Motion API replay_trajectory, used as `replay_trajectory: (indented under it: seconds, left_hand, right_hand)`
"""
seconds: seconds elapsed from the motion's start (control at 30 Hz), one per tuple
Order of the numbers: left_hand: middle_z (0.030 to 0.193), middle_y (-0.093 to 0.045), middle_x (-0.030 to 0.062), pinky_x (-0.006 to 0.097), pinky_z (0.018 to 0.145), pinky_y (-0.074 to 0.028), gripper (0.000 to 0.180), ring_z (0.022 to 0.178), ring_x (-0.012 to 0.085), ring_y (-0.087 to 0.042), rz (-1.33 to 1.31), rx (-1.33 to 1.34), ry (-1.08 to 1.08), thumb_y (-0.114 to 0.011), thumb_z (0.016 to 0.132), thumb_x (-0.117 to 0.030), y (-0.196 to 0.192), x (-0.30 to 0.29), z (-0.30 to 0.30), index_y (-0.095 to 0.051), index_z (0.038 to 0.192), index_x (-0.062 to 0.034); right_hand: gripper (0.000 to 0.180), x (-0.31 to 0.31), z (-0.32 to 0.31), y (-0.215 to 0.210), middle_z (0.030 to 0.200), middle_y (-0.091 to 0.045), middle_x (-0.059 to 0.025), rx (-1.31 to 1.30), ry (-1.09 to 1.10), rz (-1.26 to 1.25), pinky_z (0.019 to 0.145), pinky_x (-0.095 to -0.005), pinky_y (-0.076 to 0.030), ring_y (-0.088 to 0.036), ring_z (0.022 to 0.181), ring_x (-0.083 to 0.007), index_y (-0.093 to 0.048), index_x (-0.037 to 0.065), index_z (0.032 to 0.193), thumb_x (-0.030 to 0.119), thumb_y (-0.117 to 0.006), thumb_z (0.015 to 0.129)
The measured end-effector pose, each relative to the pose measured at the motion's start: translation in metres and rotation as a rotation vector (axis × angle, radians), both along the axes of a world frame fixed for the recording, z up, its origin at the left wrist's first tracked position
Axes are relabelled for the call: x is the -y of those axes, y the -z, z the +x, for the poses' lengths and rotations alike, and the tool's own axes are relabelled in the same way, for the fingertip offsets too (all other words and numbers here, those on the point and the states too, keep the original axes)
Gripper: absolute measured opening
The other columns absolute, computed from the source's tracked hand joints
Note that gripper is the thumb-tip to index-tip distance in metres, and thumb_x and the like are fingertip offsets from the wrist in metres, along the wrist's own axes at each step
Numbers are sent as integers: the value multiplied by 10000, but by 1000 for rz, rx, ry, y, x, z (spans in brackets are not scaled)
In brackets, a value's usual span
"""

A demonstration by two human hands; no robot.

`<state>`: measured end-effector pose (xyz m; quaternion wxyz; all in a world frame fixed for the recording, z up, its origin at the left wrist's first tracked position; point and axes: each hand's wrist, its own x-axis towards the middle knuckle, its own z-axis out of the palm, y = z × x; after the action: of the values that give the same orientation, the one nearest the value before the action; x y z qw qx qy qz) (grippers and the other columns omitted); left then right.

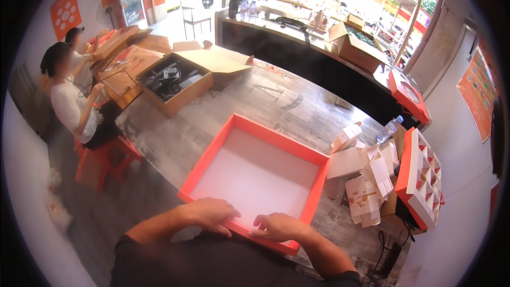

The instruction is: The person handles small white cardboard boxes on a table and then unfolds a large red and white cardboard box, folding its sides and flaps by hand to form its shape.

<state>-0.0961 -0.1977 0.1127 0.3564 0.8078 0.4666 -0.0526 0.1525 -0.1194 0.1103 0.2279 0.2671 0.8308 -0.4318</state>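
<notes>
A large shallow red box [279, 137] with a white inside floor lies tilted across the near part of the table, its top open. My left hand [212, 215] straddles its near wall, fingers bent over the inside and thumb on the outer side. A short way along the same wall, my right hand [280, 227] has its fingers curled at the rim. Both hands appear closed on that wall. Nothing lies inside the box.
Folded white cartons [366, 172] pile up right of the box, near a water bottle [390, 129] and a red divided box [422, 178] on its side. An open brown carton [175, 93] holding dark items stands at the far left. Two people sit beyond the left edge.
</notes>
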Motion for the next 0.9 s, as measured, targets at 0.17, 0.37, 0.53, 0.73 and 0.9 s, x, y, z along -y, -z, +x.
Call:
replay_trajectory:
  seconds: [0.17,0.37,0.53,0.73,0.9]
  left_hand:
    - [1218,-678,102,424,948,-529,548,1153,313,-624,66,-37,167,-769,815,-245,15,-7,8,-626,1331,-128]
    - [1248,-676,82,434,928,-556,460,1191,327,-623,269,142,146,-727,845,-167,23,10,4,-646,1298,-153]
    - [1203,-691,94,445,910,-551,381,1116,329,-646,352,203,150,-675,884,-166,29,15,4,-656,1265,-149]
    - [1106,-731,102,453,873,-552,285,1029,308,-692,364,227,109,-662,880,-163,29,18,8,-695,1155,-102]
    - [1073,-746,62,423,883,-562,259,994,255,-709,478,168,141,-670,882,-177,35,25,7,-705,1131,-114]
  right_hand:
    - [754,-3,7,11,1132,-707,-236,-50,39,-56,937,-437,-517,-665,1090,-385,-586,-34,1299,621,-635,928]
    - [820,-3,8,16,1136,-701,-223,-46,6,-111,918,-420,-521,-664,1081,-363,-552,-48,1327,611,-719,867]
    - [832,-4,4,18,1129,-701,-221,-28,-33,-130,901,-424,-522,-660,1077,-358,-539,-48,1338,600,-734,853]
    - [840,2,6,7,1109,-708,-219,-2,-50,-71,905,-431,-525,-666,1061,-375,-541,-46,1332,616,-727,851]
    - [870,6,6,3,1107,-728,-179,35,-70,76,921,-436,-530,-672,1068,-372,-546,-32,1330,659,-724,833]
